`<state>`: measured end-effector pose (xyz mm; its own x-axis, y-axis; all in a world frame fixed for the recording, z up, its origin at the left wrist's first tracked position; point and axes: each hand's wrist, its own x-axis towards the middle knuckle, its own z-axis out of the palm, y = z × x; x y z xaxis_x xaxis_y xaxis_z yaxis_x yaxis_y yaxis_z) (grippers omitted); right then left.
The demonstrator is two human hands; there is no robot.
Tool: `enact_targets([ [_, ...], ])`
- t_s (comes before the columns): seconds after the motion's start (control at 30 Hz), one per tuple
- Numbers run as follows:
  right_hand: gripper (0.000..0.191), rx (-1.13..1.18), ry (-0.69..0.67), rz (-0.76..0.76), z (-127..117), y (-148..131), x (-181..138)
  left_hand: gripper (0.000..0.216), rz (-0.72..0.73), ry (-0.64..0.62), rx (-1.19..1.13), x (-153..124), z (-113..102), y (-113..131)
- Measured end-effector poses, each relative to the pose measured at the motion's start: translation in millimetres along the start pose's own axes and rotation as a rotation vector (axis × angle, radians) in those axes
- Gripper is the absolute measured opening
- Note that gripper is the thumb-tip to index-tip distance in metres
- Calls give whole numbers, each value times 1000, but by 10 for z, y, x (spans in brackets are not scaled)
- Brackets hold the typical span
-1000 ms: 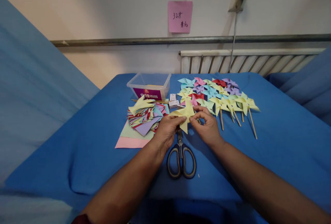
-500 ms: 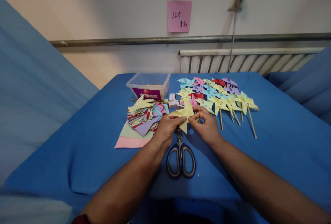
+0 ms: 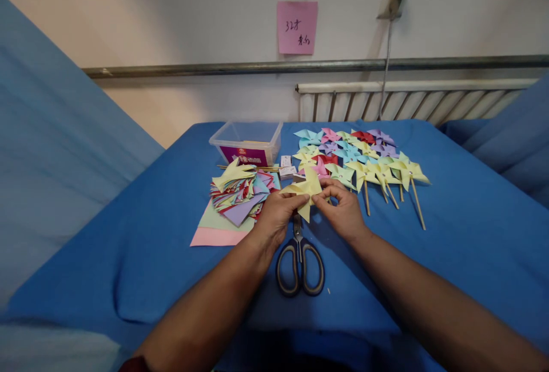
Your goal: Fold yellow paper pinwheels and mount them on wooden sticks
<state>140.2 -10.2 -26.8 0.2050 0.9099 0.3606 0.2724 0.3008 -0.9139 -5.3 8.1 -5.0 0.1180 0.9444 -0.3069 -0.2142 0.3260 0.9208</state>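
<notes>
A pale yellow paper pinwheel (image 3: 309, 185) is held up between my two hands over the middle of the table. My left hand (image 3: 277, 212) pinches its left side, thumb in front near the centre. From the right, my right hand (image 3: 342, 207) grips it with thumb and index finger pressed together by the centre; whether a pin sits there is too small to make out. Below the pinwheel lie scissors (image 3: 300, 266) with dark blue and grey handles, their blade tips hidden behind the paper and hands.
A fanned stack of coloured paper (image 3: 238, 194) lies left on larger sheets (image 3: 218, 237). Behind stand a clear plastic box (image 3: 274, 146) and small white boxes (image 3: 286, 173). Several finished pinwheels (image 3: 364, 149), some with visible sticks, spread across the right rear of the blue-covered table (image 3: 450, 234).
</notes>
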Motion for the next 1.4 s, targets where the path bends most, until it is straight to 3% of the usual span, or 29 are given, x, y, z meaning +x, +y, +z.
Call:
enact_targets([
  [0.53, 19, 74, -11, 26, 23, 49, -10, 19, 11, 4, -25, -30, 17, 39],
  [0.73, 33, 318, 29, 170, 25, 24, 23, 16, -6, -15, 6, -33, 2, 71],
  [0.93, 38, 454, -109, 303, 73, 51, 36, 18, -19, -67, 77, -18, -6, 31],
  [1.13, 39, 462, -100, 320, 92, 108, 54, 29, 81, -59, 94, -15, 1, 15],
  [1.4, 35, 374, -109, 261, 96, 113, 65, 18, 182, -11, 290, 35, -31, -2],
])
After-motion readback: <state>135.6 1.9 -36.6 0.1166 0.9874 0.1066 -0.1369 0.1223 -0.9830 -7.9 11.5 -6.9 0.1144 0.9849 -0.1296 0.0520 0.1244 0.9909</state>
